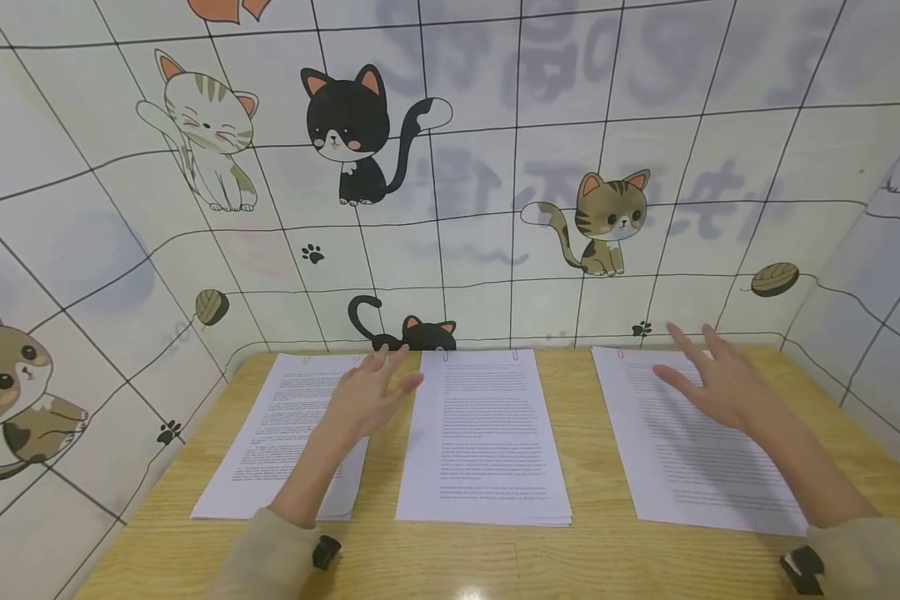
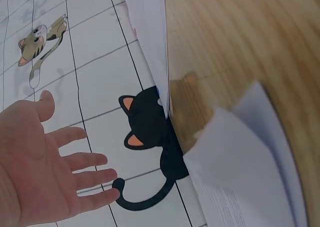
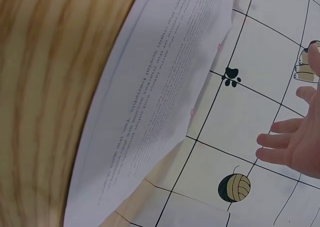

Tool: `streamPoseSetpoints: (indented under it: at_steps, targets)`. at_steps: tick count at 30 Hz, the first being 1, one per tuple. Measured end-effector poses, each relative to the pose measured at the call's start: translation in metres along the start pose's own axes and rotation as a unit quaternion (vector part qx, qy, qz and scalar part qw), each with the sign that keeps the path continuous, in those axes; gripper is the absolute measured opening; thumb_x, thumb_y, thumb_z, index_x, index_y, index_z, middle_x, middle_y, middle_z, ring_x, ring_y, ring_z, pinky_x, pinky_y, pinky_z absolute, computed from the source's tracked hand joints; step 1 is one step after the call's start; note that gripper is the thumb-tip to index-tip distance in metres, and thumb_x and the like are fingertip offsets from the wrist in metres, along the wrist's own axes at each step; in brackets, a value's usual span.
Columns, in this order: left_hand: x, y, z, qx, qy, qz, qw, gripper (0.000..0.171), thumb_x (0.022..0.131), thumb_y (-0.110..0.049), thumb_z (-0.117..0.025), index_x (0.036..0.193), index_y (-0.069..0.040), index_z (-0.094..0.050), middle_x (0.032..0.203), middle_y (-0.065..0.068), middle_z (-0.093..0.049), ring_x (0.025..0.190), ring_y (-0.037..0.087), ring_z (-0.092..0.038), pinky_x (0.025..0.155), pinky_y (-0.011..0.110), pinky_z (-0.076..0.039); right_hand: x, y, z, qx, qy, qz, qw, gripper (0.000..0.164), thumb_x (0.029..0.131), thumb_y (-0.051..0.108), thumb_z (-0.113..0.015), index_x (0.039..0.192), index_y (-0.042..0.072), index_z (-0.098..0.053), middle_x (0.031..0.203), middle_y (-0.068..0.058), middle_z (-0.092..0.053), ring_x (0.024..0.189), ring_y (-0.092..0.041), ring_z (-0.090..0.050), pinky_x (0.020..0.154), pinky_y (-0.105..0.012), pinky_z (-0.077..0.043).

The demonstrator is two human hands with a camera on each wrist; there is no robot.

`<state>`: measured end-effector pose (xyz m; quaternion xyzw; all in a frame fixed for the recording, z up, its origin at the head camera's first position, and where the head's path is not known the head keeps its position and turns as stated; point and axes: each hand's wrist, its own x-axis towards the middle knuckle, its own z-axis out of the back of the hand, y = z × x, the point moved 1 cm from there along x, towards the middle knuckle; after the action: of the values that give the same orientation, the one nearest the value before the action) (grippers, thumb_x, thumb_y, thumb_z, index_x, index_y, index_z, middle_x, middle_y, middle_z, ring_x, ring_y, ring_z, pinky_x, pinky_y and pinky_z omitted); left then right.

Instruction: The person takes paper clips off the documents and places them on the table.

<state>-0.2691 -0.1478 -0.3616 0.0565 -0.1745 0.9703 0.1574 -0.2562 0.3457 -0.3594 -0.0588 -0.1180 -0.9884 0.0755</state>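
Observation:
Three stacks of printed paper lie side by side on a wooden table. Over the upper right part of the left stack (image 1: 292,433) hovers my left hand (image 1: 367,396), its fingers spread and nothing in its grasp. The middle stack (image 1: 483,442) has pink paper clips (image 1: 515,355) along its far edge. My right hand (image 1: 720,387) is raised above the right stack (image 1: 690,467), fingers apart, casting a shadow on the sheets. In the left wrist view the left palm (image 2: 35,172) faces the camera with loosely extended fingers. The right wrist view shows the right fingers (image 3: 280,142) holding nothing.
The wooden table (image 1: 450,558) runs back to a wall (image 1: 480,292) with a grid pattern and cartoon cats. Side walls close in at left and right. Dark straps (image 1: 326,552) sit at both wrists, by the beige sleeves (image 1: 266,558).

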Motion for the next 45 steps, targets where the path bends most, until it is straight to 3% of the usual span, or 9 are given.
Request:
streamPoseSetpoints:
  at_steps: [11,17,22,28,35,45]
  targets:
    - [0.01,-0.027,-0.014,-0.048,0.005,-0.004,0.9988,0.073,0.103,-0.058,-0.044,0.159,-0.014,-0.031,0.158,0.017,-0.038,0.129,0.048,-0.051,0.107,0.06,-0.037,-0.003,-0.012,0.0,0.004,0.006,-0.009,1.0,0.09,0.102,0.059,-0.047,0.162,0.009,-0.003,0.147,-0.05,-0.018,0.129,-0.069,-0.024,0.1,-0.079,-0.024]
    - [0.016,-0.042,-0.022,-0.081,0.008,-0.023,0.9964,0.07,0.104,-0.054,-0.045,0.156,-0.009,-0.036,0.154,0.02,-0.042,0.137,0.041,-0.045,0.11,0.056,-0.037,-0.004,-0.024,-0.002,0.026,-0.001,-0.012,1.0,0.09,0.102,0.053,-0.053,0.159,-0.002,-0.01,0.148,-0.045,-0.025,0.132,-0.065,-0.025,0.101,-0.077,-0.025]
    - [0.022,-0.053,-0.029,-0.08,0.021,-0.037,0.9959,0.07,0.105,-0.052,-0.045,0.155,-0.003,-0.036,0.152,0.02,-0.045,0.141,0.037,-0.041,0.114,0.05,-0.034,-0.004,-0.038,-0.005,0.036,-0.003,-0.026,0.999,0.091,0.102,0.05,-0.054,0.155,-0.011,-0.013,0.145,-0.048,-0.025,0.13,-0.066,-0.026,0.102,-0.076,-0.024]
    - [0.027,-0.065,-0.033,-0.091,0.022,-0.033,0.9951,0.066,0.105,-0.044,-0.052,0.153,-0.003,-0.038,0.15,0.022,-0.046,0.139,0.039,-0.043,0.112,0.052,-0.035,-0.003,-0.055,-0.008,0.059,0.006,-0.029,0.998,0.087,0.102,0.037,-0.06,0.151,-0.017,-0.014,0.143,-0.049,-0.025,0.128,-0.067,-0.026,0.101,-0.076,-0.025]
    - [0.036,-0.085,-0.043,-0.131,0.048,-0.033,0.9896,0.062,0.105,-0.04,-0.053,0.153,-0.004,-0.038,0.15,0.021,-0.046,0.142,0.035,-0.04,0.113,0.051,-0.035,-0.008,-0.071,-0.007,0.07,0.021,-0.056,0.996,0.089,0.098,0.03,-0.064,0.148,-0.022,-0.011,0.138,-0.053,-0.023,0.124,-0.071,-0.026,0.099,-0.077,-0.025]
    - [0.046,-0.119,-0.061,-0.112,0.084,-0.051,0.9889,0.057,0.104,-0.033,-0.056,0.152,-0.005,-0.041,0.151,0.015,-0.048,0.141,0.03,-0.043,0.113,0.045,-0.037,-0.016,-0.086,-0.006,0.075,0.055,-0.109,0.99,0.088,0.096,0.032,-0.064,0.134,-0.034,-0.02,0.125,-0.055,-0.037,0.113,-0.069,-0.041,0.093,-0.072,-0.038]
